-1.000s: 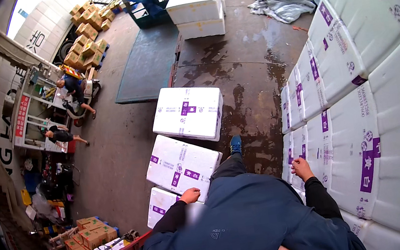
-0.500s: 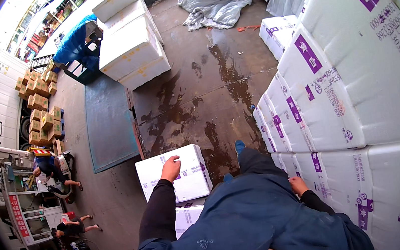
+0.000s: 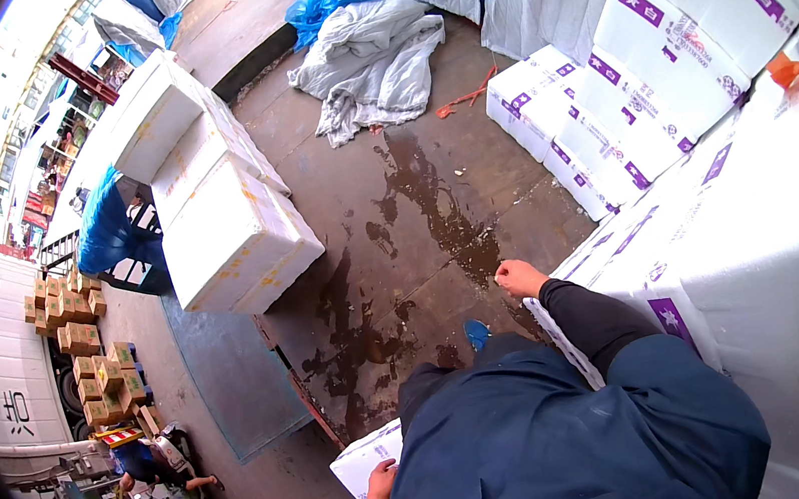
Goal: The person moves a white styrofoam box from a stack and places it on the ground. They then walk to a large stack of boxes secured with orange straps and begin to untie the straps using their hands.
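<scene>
My right hand [image 3: 522, 279] is out in front over the wet floor, its fingers curled loosely with nothing visible in them. Its dark sleeve passes beside the stacked white foam boxes [image 3: 698, 220] with purple labels. Down at the lower edge, my left hand [image 3: 381, 480] is in front of a white foam box [image 3: 361, 456] with purple print. Its fingers look loosely apart and hold nothing; whether they touch the box I cannot tell. My body hides most of that box.
White foam boxes with yellow tape [image 3: 237, 241] stand at left beside a blue-covered crate [image 3: 115, 231]. A crumpled grey quilt [image 3: 370, 62] lies ahead on the stained floor [image 3: 435, 214]. A metal plate [image 3: 234, 372] is at left; further off are cartons [image 3: 108, 374] and a person [image 3: 150, 464].
My view has turned right and forward. My left hand has come off the box top and drawn back toward my body. My right hand has swung forward from beside the stack.
</scene>
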`<state>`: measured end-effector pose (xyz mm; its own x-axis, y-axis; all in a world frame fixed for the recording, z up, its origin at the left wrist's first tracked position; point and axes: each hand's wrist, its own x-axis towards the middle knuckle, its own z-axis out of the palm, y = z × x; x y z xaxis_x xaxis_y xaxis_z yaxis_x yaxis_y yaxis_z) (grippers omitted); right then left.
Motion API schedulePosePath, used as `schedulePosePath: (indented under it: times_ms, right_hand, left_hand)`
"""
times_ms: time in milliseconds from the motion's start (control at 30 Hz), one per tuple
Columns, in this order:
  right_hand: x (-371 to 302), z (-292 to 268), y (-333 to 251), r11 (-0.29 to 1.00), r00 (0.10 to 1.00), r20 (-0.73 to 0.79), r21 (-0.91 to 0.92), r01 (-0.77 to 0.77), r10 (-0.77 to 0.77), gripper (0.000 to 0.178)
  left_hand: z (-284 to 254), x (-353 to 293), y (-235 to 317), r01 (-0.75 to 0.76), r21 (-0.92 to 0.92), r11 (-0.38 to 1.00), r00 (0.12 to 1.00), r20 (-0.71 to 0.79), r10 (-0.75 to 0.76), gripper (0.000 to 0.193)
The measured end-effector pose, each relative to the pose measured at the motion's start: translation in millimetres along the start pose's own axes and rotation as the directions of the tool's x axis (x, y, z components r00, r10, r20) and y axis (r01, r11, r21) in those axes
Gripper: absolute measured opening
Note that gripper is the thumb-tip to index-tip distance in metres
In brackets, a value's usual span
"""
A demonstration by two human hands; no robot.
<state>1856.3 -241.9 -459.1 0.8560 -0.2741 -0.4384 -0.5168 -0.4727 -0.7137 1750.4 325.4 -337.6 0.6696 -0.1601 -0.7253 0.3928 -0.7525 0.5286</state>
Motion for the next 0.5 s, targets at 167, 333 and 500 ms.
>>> schedulePosePath:
  times_ms: [167, 333, 500]
  right_hand:
    - [134, -37, -103, 0.993, 0.998, -0.037, 0.11, 0.049, -0.045, 0.026]
    - [212, -40, -170, 0.976, 0.994, 0.016, -0.188, 0.113, -0.112, 0.033]
    - [199, -38, -110, 0.95, 0.971, 0.152, -0.28, -0.136, 0.184, 0.031]
  left_hand:
    - [-17, 136, -160, 0.13, -0.185, 0.974, 0.991, -0.002, -0.133, 0.034]
    - [-113, 428, -19, -0.393, 0.097, 0.914, 0.914, 0.147, 0.377, 0.039]
    - [-234, 601, 65, -0.686, 0.354, 0.635, 0.727, 0.343, 0.594, 0.045]
